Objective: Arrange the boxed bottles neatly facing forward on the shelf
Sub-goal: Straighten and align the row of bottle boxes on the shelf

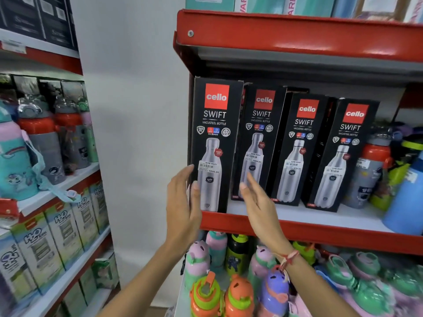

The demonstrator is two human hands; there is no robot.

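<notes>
Several black Cello Swift boxed bottles stand upright in a row on the red-edged shelf (297, 232), their fronts facing out. The leftmost box (215, 133) stands at the shelf's front edge, further forward than the second box (258, 138), third box (297, 147) and fourth box (341, 154). My left hand (183, 207) is open beside the lower left edge of the leftmost box, thumb near its front. My right hand (258, 202) is open in front of the gap between the first and second boxes. Neither hand grips a box.
Loose bottles, one with a red cap (370, 170) and a blue one (405, 200), crowd the shelf's right end. Colourful children's bottles (240, 282) fill the shelf below. A white pillar (132, 133) separates a left rack of bottles and green boxes (57, 236).
</notes>
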